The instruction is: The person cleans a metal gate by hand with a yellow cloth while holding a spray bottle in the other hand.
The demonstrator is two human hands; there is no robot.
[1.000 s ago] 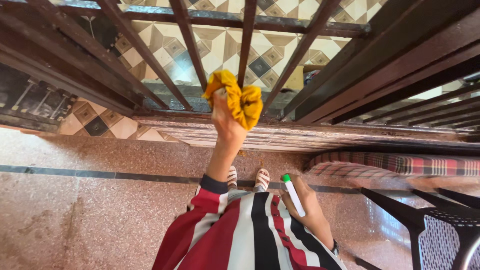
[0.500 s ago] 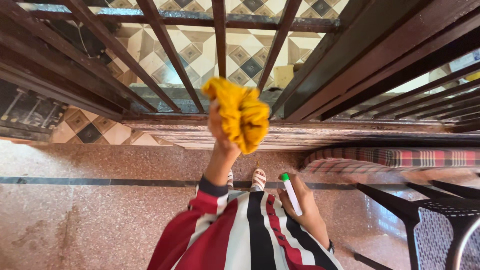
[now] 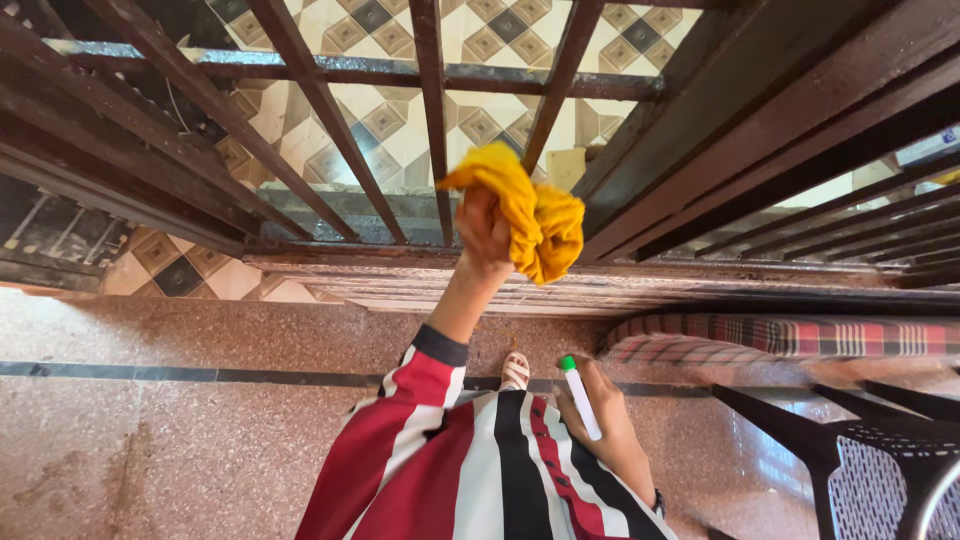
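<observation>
My left hand (image 3: 484,232) is raised to a dark metal window grille (image 3: 432,120) and grips a crumpled yellow cloth (image 3: 535,222). The cloth sits between two bars, just above the grille's bottom rail. The red, white and black striped sleeve of that arm (image 3: 420,385) reaches up from below. Lower down, near my body, my right hand (image 3: 612,432) holds a slim white bottle with a green cap (image 3: 580,398), pointing upward. A sandalled foot (image 3: 515,370) shows on the floor under the arm.
Patterned tiles (image 3: 380,120) lie beyond the grille. A red plaid mat (image 3: 800,338) rests along the sill at right. A black plastic chair (image 3: 870,450) stands at lower right. Speckled stone floor (image 3: 150,440) with a dark strip spreads to the left.
My left hand has carried the yellow cloth from one upright bar rightward toward the neighbouring bar. The right hand with the bottle has stayed where it was.
</observation>
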